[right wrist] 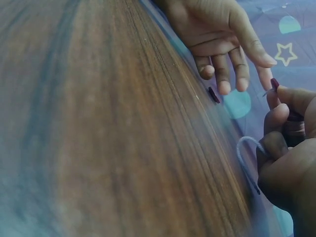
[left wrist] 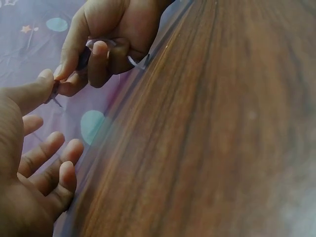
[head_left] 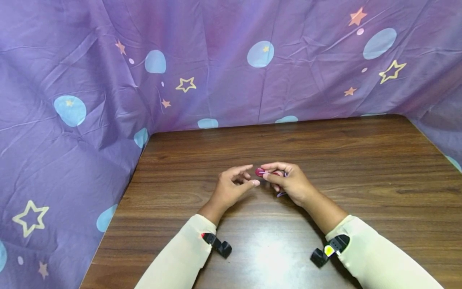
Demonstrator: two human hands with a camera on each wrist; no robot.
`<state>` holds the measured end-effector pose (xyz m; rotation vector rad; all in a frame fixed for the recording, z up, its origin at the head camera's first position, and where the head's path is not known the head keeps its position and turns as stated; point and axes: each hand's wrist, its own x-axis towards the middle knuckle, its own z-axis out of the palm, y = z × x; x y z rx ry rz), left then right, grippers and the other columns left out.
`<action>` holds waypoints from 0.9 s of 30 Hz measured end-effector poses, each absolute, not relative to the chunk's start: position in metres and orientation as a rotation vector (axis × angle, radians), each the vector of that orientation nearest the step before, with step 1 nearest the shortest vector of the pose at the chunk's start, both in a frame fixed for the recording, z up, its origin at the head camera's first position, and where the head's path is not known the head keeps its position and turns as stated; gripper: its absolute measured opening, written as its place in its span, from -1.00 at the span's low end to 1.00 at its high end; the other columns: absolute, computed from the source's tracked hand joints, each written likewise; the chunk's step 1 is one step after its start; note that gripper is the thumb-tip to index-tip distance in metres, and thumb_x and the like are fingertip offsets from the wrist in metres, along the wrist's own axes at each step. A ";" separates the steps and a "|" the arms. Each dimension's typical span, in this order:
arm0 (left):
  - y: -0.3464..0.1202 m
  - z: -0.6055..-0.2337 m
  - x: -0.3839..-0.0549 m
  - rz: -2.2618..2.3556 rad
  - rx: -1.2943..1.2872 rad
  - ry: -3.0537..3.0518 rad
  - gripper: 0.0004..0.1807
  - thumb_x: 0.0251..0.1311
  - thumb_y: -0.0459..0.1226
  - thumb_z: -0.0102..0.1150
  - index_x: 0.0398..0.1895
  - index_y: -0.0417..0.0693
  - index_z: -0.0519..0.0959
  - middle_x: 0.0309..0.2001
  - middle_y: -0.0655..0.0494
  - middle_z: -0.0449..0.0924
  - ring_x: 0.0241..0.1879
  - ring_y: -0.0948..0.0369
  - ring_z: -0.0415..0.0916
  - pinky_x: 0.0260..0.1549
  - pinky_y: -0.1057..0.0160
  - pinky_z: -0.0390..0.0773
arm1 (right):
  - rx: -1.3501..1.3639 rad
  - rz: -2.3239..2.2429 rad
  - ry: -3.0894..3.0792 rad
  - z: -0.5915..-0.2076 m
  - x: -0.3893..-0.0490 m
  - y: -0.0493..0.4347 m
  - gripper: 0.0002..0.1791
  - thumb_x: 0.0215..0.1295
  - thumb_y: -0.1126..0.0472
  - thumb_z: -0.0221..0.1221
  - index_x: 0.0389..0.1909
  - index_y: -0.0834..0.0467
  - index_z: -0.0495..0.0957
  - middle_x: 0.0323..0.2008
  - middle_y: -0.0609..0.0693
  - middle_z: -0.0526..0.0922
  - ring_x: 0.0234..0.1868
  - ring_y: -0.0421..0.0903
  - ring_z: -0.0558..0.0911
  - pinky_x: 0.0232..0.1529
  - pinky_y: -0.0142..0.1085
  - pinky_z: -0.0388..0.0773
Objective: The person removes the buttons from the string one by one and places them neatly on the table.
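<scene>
My right hand (head_left: 288, 180) pinches a flat, dark red disc (head_left: 260, 171) between thumb and index finger, and a pale lavender cord (right wrist: 242, 153) loops out below its curled fingers. The cord's end lies across the disc in the head view. Within the same hand, a second dark piece (left wrist: 84, 58) is partly hidden by the fingers. Close by on the left is my left hand (head_left: 232, 182), its thumb and fingers spread apart around nothing, fingertips near the disc. Below that hand, the right wrist view shows another dark red piece (right wrist: 214, 95), overlapping the table's far edge there.
Both hands are above a brown wood-grain table (head_left: 325, 144). A purple curtain (head_left: 223, 48) with stars and blue ovals hangs behind it and on the sides. Each cream sleeve has a small black wrist camera (head_left: 220, 245) strapped to it.
</scene>
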<state>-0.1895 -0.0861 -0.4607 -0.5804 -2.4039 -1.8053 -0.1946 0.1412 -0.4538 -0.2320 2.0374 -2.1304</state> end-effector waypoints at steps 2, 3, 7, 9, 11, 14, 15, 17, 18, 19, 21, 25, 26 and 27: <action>-0.085 -0.461 -0.189 -1.800 -0.582 -2.408 -0.44 0.21 -0.33 0.62 0.29 -0.25 0.70 -0.11 -0.27 0.78 -0.22 0.19 0.74 -0.10 0.32 0.75 | -0.243 -2.124 2.040 -0.454 -0.194 0.141 -0.70 0.40 0.39 0.40 0.13 0.25 0.77 -0.51 -0.19 0.69 -0.61 -0.26 0.49 -0.58 -0.44 0.47; -0.085 -0.461 -0.189 -1.802 -0.587 -2.405 -0.44 0.21 -0.33 0.62 0.29 -0.24 0.70 -0.10 -0.27 0.78 -0.20 0.14 0.76 -0.09 0.31 0.76 | -0.248 -2.120 2.041 -0.454 -0.194 0.141 -0.70 0.40 0.38 0.40 0.13 0.25 0.77 -0.54 -0.18 0.67 -0.62 -0.26 0.49 -0.59 -0.44 0.47; -0.083 -0.462 -0.188 -1.814 -0.610 -2.390 -0.43 0.19 -0.36 0.62 0.29 -0.25 0.70 -0.04 -0.26 0.78 -0.16 -0.04 0.80 -0.08 0.32 0.76 | -0.263 -2.088 2.049 -0.455 -0.193 0.140 -0.70 0.42 0.36 0.40 0.13 0.26 0.76 -0.65 -0.15 0.57 -0.63 -0.26 0.49 -0.63 -0.42 0.45; -0.083 -0.462 -0.188 -1.809 -0.627 -2.378 -0.44 0.19 -0.37 0.62 0.28 -0.25 0.70 -0.01 -0.26 0.76 -0.16 -0.07 0.80 -0.09 0.33 0.76 | -0.263 -2.076 2.050 -0.455 -0.193 0.140 -0.71 0.43 0.34 0.40 0.12 0.25 0.76 -0.66 -0.14 0.56 -0.63 -0.26 0.49 -0.64 -0.41 0.45; -0.083 -0.462 -0.187 -1.816 -0.640 -2.372 -0.44 0.19 -0.38 0.61 0.28 -0.26 0.70 0.03 -0.25 0.75 -0.16 -0.07 0.81 -0.09 0.33 0.77 | -0.263 -2.072 2.047 -0.454 -0.192 0.140 -0.71 0.43 0.34 0.39 0.12 0.26 0.75 -0.66 -0.12 0.58 -0.63 -0.26 0.49 -0.64 -0.41 0.46; -0.082 -0.461 -0.186 -1.820 -0.652 -2.374 -0.45 0.20 -0.37 0.61 0.28 -0.24 0.71 0.10 -0.25 0.72 -0.16 -0.02 0.80 -0.09 0.34 0.77 | -0.259 -2.072 2.035 -0.455 -0.192 0.140 -0.75 0.42 0.34 0.40 0.08 0.21 0.78 -0.64 -0.11 0.60 -0.63 -0.26 0.50 -0.62 -0.41 0.48; -0.082 -0.461 -0.185 -1.828 -0.652 -2.377 -0.45 0.20 -0.37 0.61 0.28 -0.24 0.71 0.12 -0.25 0.71 -0.16 -0.01 0.80 -0.09 0.36 0.76 | -0.260 -2.072 2.030 -0.455 -0.192 0.140 -0.76 0.42 0.34 0.40 0.06 0.19 0.78 -0.63 -0.11 0.60 -0.63 -0.26 0.50 -0.62 -0.41 0.48; -0.082 -0.460 -0.185 -1.835 -0.655 -2.380 -0.45 0.22 -0.37 0.60 0.29 -0.24 0.71 0.15 -0.25 0.69 -0.15 0.01 0.79 -0.08 0.38 0.75 | -0.264 -2.072 2.023 -0.455 -0.192 0.140 -0.78 0.42 0.35 0.40 0.03 0.15 0.79 -0.63 -0.11 0.60 -0.63 -0.26 0.49 -0.61 -0.41 0.49; -0.081 -0.460 -0.185 -1.836 -0.656 -2.382 -0.46 0.22 -0.37 0.60 0.29 -0.24 0.71 0.15 -0.26 0.68 -0.15 0.02 0.79 -0.09 0.39 0.75 | -0.267 -2.073 2.019 -0.455 -0.192 0.140 -0.79 0.42 0.35 0.40 0.02 0.14 0.80 -0.63 -0.12 0.60 -0.63 -0.26 0.49 -0.61 -0.41 0.49; -0.081 -0.460 -0.185 -1.837 -0.654 -2.384 -0.46 0.22 -0.37 0.60 0.28 -0.24 0.71 0.16 -0.26 0.67 -0.16 0.03 0.79 -0.09 0.39 0.74 | -0.272 -2.075 2.014 -0.455 -0.192 0.140 -0.80 0.42 0.35 0.39 0.01 0.12 0.80 -0.63 -0.12 0.60 -0.63 -0.26 0.49 -0.61 -0.41 0.49; -0.081 -0.460 -0.185 -1.831 -0.651 -2.388 -0.47 0.22 -0.36 0.60 0.27 -0.24 0.72 0.15 -0.26 0.66 -0.16 0.05 0.79 -0.08 0.38 0.74 | -0.279 -2.077 2.005 -0.455 -0.192 0.140 -0.80 0.42 0.36 0.39 -0.04 0.06 0.81 -0.64 -0.13 0.59 -0.64 -0.27 0.49 -0.61 -0.42 0.50; -0.082 -0.460 -0.185 -1.799 -0.644 -2.405 -0.51 0.22 -0.34 0.61 0.23 -0.22 0.75 0.11 -0.23 0.65 -0.15 0.08 0.79 -0.06 0.30 0.76 | -0.291 -2.080 1.998 -0.455 -0.192 0.140 -0.77 0.41 0.38 0.38 -0.17 -0.07 0.82 -0.65 -0.16 0.57 -0.64 -0.28 0.48 -0.61 -0.43 0.48; -0.082 -0.460 -0.185 -1.787 -0.644 -2.410 -0.52 0.21 -0.34 0.61 0.21 -0.22 0.76 0.11 -0.23 0.65 -0.15 0.09 0.78 -0.05 0.26 0.77 | -0.292 -2.080 1.998 -0.455 -0.192 0.139 -0.75 0.41 0.38 0.38 -0.20 -0.09 0.81 -0.65 -0.16 0.57 -0.64 -0.28 0.47 -0.61 -0.44 0.47; -0.082 -0.460 -0.185 -1.780 -0.645 -2.412 -0.53 0.21 -0.34 0.61 0.20 -0.23 0.77 0.10 -0.22 0.65 -0.15 0.08 0.77 -0.04 0.22 0.77 | -0.294 -2.080 1.999 -0.454 -0.192 0.139 -0.74 0.41 0.39 0.37 -0.23 -0.10 0.81 -0.65 -0.17 0.56 -0.64 -0.28 0.47 -0.61 -0.44 0.47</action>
